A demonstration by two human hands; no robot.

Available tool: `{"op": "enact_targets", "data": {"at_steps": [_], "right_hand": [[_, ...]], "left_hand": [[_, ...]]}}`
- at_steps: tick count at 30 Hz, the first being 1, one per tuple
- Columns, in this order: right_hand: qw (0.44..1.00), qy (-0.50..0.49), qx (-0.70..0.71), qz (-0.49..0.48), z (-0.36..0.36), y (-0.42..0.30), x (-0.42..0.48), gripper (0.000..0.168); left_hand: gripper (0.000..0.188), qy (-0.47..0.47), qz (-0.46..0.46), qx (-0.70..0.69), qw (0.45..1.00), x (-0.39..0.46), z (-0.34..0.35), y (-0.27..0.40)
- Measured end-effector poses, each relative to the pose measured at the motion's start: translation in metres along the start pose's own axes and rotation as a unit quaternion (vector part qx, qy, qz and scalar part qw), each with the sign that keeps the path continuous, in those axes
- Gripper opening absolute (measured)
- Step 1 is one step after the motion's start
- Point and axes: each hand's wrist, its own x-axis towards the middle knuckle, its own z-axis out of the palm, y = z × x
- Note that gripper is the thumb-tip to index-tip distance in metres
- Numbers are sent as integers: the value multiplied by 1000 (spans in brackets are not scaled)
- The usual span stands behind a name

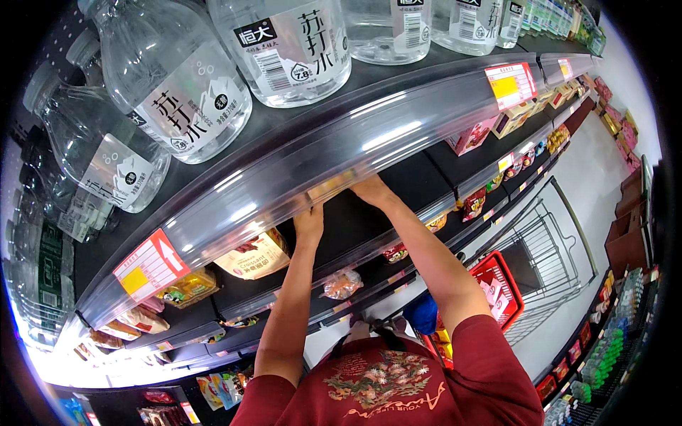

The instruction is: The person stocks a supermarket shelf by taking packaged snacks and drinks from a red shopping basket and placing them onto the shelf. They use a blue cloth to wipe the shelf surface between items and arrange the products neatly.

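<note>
Both my hands reach under a clear plastic price rail (373, 133) onto the black shelf below it. My left hand (310, 221) is at the near end of a yellowish package (333, 185), and my right hand (371, 190) is at its other end. The package shows only blurred through the rail, held between the two hands. My fingertips are mostly hidden behind the plastic. Left of my left hand lies a cream-coloured croissant bag (254, 255). A yellow bread packet (189, 287) sits further left on that shelf.
Clear soda-water bottles (298, 53) stand on the shelf above the rail. Pink boxes (471, 136) are further along the lower shelf. A wire shopping cart (549, 255) with a red basket (514, 298) stands in the aisle to the right. Bottles (605, 351) line the opposite shelves.
</note>
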Motion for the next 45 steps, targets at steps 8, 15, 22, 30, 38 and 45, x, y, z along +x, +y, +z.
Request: {"op": "enact_targets", "data": {"at_steps": [8, 15, 22, 30, 38, 45], "right_hand": [[999, 29, 41, 19, 11, -12, 5, 77], [997, 64, 47, 5, 4, -15, -8, 70], [961, 158, 217, -60, -25, -9, -100, 53], [874, 411, 166, 198, -108, 108, -353, 42], [754, 385, -9, 533, -13, 178, -567, 48], [722, 129, -181, 655, 43, 163, -512, 90]], "left_hand": [[73, 14, -60, 96, 993, 14, -1, -3], [60, -20, -85, 50, 995, 16, -6, 22], [68, -32, 7, -65, 997, 2, -6, 19], [64, -22, -60, -13, 998, -53, -37, 57], [54, -97, 101, 127, 982, -150, -49, 135], [50, -206, 64, 101, 971, -192, -27, 154]]}}
